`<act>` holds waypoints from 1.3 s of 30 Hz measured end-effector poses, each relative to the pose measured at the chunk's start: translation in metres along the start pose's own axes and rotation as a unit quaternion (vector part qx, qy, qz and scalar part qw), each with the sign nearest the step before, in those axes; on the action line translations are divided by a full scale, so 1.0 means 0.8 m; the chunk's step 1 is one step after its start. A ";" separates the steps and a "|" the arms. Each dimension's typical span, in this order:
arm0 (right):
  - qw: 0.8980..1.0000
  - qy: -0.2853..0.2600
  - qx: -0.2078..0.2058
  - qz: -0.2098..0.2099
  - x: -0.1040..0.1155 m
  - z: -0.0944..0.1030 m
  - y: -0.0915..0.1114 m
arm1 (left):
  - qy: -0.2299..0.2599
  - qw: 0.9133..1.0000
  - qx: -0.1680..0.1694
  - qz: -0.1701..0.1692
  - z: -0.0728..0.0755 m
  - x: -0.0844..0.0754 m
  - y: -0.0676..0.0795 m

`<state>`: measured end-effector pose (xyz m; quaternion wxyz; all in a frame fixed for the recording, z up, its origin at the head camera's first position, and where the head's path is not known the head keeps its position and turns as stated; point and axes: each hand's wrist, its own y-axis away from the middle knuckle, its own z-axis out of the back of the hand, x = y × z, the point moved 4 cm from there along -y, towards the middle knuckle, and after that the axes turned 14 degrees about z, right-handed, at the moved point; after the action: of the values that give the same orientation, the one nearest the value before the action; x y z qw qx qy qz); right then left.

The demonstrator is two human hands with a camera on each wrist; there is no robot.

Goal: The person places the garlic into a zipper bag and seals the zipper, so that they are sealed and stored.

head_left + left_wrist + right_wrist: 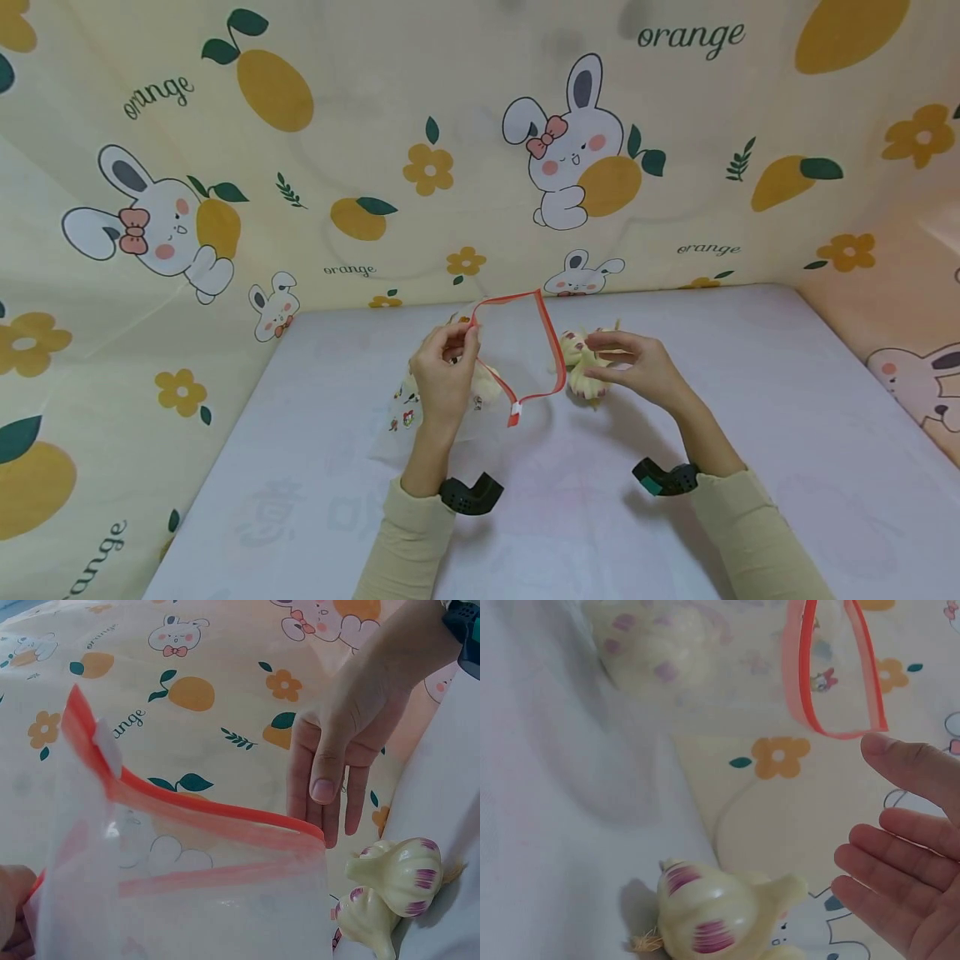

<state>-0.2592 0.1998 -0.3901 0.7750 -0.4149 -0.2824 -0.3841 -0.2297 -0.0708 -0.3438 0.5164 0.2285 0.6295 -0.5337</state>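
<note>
A clear zip bag (517, 342) with an orange-red trimmed mouth and small cartoon prints stands with its mouth spread, a white slider at its corner. My left hand (444, 375) pinches the bag's rim at the left side. Pale garlic (656, 649) with purple patches shows through the plastic in the right wrist view. Two garlic bulbs (405, 874) lie on the table to the bag's right. Over them hovers my right hand (637, 362), fingers extended and thumb apart, holding nothing. In the right wrist view its thumb is near the bag's orange-red edge.
A white cloth (300, 508) covers the table. Behind and at both sides hangs a cream sheet (465, 108) with rabbit and orange prints. Each wrist wears a black camera band, such as the left band (471, 493).
</note>
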 end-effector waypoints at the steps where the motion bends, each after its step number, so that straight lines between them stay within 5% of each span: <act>1: 1.000 0.000 -0.001 -0.001 -0.001 0.000 0.000 | 0.000 1.000 0.000 0.000 0.000 0.000 0.000; 25: 0.999 0.003 -0.026 -0.037 -0.042 -0.001 0.004 | -0.002 1.000 0.006 0.004 -0.002 0.003 0.000; 39: 0.998 -0.005 -0.005 -0.062 -0.068 -0.011 0.010 | 0.002 1.000 0.010 0.017 -0.002 0.002 0.000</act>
<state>-0.2812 0.2148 -0.4389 0.7462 -0.4023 -0.3098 -0.4306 -0.2309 -0.0695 -0.3451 0.5217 0.2454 0.6215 -0.5305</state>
